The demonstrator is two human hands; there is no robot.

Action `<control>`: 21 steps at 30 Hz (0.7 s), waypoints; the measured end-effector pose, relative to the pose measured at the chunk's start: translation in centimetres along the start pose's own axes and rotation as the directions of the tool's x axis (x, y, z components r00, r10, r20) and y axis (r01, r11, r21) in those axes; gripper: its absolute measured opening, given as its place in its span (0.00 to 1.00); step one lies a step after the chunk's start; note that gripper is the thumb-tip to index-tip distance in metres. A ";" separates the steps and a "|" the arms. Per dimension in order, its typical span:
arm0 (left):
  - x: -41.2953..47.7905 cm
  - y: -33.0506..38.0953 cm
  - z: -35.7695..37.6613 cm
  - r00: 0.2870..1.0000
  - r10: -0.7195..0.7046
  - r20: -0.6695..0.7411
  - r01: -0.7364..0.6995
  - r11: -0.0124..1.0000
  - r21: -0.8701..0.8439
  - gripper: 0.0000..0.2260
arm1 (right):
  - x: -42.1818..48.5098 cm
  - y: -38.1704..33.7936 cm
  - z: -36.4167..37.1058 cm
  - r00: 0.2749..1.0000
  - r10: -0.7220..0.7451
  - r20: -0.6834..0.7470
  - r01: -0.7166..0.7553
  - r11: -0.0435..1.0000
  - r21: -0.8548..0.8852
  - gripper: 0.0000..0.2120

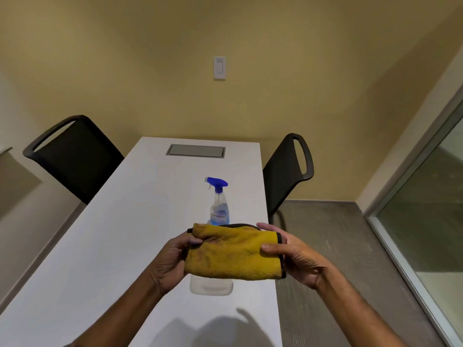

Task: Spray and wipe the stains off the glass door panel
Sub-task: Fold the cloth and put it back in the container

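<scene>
Glass door panel (pixel 426 209) runs along the right side of the room, well apart from everything else. It is seen at a sharp angle, so I cannot make out its stains.

The white tabletop (pixel 100 246) stretches ahead. A yellow cloth (pixel 233 251) is held above it near the right edge. The left hand (pixel 170 259) grips the cloth's left end with curled fingers, and the right hand (pixel 293 254) pinches the right end, thumb on top. A spray bottle (pixel 219 204) stands upright just beyond the cloth, touched by neither hand.

The cloth shows dark marks, so wiping with that face would likely smear the glass rather than clean it. Both hands are busy, and one must let go to take the bottle. A hurried reach over the cloth could tip it. A clear container (pixel 211 286) sits half hidden below the cloth and could be knocked as well.

One black chair (pixel 75 156) stands off the tabletop's left edge and another chair (pixel 285 176) off its right edge, toward the far end. Only the right one lies on the door's side, and the floor (pixel 325 246) nearer the person looks open. A closed hatch (pixel 195 150) is set in the tabletop's far end, and a light switch (pixel 219 68) is on the wall.
</scene>
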State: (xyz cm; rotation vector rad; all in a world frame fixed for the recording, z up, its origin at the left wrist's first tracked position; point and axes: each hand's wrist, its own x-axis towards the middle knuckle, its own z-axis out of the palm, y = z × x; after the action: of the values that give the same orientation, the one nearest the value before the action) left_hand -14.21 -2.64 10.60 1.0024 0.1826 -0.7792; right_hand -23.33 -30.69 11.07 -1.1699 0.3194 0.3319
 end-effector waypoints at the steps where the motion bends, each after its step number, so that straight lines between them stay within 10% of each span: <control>1: 0.3 0.4 -0.6 1.000 -0.008 0.000 0.008 1.000 0.017 0.20 | 0.5 0.4 0.3 1.000 0.027 -0.011 -0.027 0.999 -0.016 0.40; 10: 3.8 0.9 -6.0 0.996 -0.045 -0.080 0.053 0.994 0.100 0.18 | 4.3 4.0 2.8 0.955 0.091 -0.282 -0.192 0.915 -0.355 0.29; 21: 6.1 -4.0 -10.2 0.906 -0.038 -0.421 0.236 0.873 0.428 0.14 | 7.2 10.8 5.1 0.783 -0.021 -0.622 -0.188 0.945 -0.269 0.11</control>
State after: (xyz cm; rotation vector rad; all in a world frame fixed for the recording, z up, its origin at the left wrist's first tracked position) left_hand -10.37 1.37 -0.70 1.6309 0.4403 -0.7577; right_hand -20.88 -21.43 0.83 -1.5766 0.9298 0.0606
